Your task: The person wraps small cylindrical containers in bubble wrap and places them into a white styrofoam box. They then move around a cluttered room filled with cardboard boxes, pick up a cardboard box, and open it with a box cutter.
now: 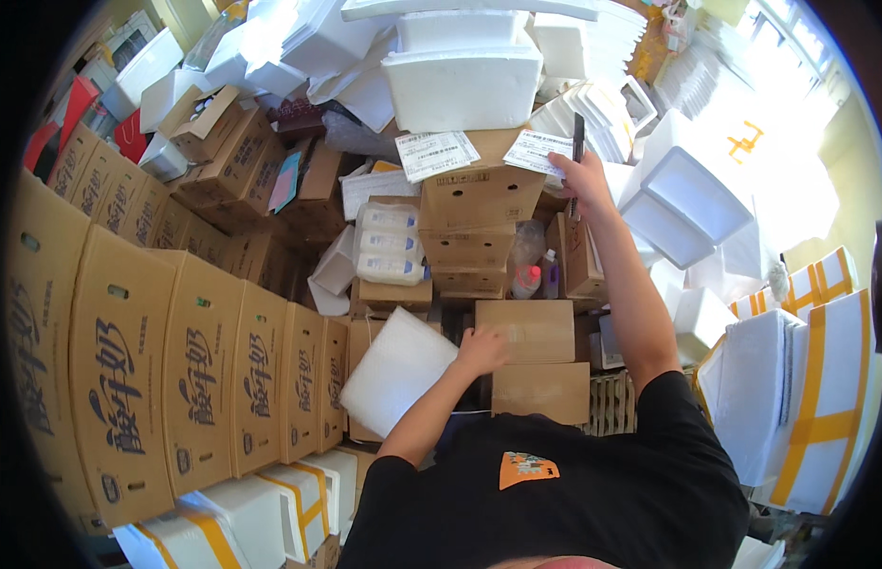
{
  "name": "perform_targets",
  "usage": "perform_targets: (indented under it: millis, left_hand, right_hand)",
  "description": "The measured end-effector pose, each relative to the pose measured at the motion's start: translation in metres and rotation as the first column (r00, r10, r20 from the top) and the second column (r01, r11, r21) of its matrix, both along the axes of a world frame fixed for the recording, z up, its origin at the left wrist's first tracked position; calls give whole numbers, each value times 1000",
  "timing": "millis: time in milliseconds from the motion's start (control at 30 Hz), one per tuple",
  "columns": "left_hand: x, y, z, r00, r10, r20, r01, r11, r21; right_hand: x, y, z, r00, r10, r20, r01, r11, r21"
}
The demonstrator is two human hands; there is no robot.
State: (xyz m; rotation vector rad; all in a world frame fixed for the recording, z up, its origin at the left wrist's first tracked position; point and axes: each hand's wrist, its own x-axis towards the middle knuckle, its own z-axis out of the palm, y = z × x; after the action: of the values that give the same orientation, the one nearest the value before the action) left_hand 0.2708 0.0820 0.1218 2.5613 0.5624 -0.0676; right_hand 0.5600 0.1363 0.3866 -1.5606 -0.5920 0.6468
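My right hand (583, 178) is raised over the right side of a stack of cardboard cartons (483, 188). It grips a slim black object (579, 135), seen edge-on, whose kind I cannot tell. Its fingertips reach the edge of some printed paper labels (533, 149) on the top carton. Another batch of printed labels (437, 155) lies to the left on the same carton. Lower down, my left hand (485, 350) is slightly blurred, fingers curled, over the left side of a taped cardboard box (537, 331). Whether it grips anything is hidden. A second cardboard box (540, 392) sits nearer my body.
White bubble wrap (398, 373) lies left of my left forearm. Tall printed cartons (199, 370) line the left side. White foam boxes (462, 85) rise behind the labels, with more foam boxes (686, 188) at right. Wrapped bottles (387, 245) and a pink-capped bottle (527, 281) flank the carton stack.
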Motion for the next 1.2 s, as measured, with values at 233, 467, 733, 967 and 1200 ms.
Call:
perform_targets:
  millis: [233, 467, 733, 967, 1200]
  left_hand:
    - [-49, -26, -118, 848, -276, -452, 421, 870, 258]
    - [-58, -8, -137, 828, -36, -560, 254, 914, 317]
    - [-73, -12, -71, 982, 183, 53, -191, 955, 227]
    - [-130, 49, -86, 772, 601, 208, -635, 716, 291]
    - [-163, 102, -111, 694, 691, 200, -716, 637, 284]
  right_hand:
    - [29, 34, 10, 896, 204, 395, -33, 917, -397]
    - [48, 8, -12, 544, 174, 821, 221, 914, -340]
    - [13, 27, 7, 262, 169, 950, -223, 968, -111]
    - [0, 69, 20, 65, 177, 982, -257, 954, -155]
    - [-9, 72, 4, 81, 344, 935, -278, 909, -311]
